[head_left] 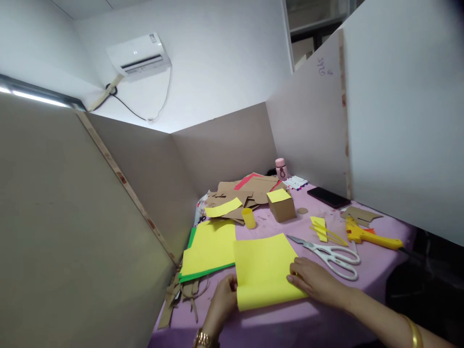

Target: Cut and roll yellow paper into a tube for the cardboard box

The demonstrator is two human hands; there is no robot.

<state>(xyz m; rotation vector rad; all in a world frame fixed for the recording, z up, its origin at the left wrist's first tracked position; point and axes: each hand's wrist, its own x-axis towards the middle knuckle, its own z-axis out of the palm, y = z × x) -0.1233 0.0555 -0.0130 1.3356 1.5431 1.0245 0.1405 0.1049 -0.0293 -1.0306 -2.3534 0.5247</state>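
Note:
A sheet of yellow paper [266, 261] lies in front of me, its near edge curled over into a loose roll. My left hand [225, 294] is closed at the left end of the roll, fingertips partly hidden behind the paper. At the right edge, my right hand [315, 280] grips the sheet with bent fingers near the curl. White-handled scissors [331, 253], blades partly open, lie just beyond my right hand. To the left is a stack of yellow sheets [212, 246] with green sheets [192, 277] beneath. A small yellow paper tube [249, 219] stands behind the sheet.
A cardboard box [282, 210] with a yellow top stands farther back, before piled cardboard [232, 195]. Rightward lie a yellow glue gun [373, 237], yellow strips [319, 228], a phone [329, 197] and markers [295, 182]. Cardboard scraps [168, 302] lie left. Partition walls [224, 150] surround the table.

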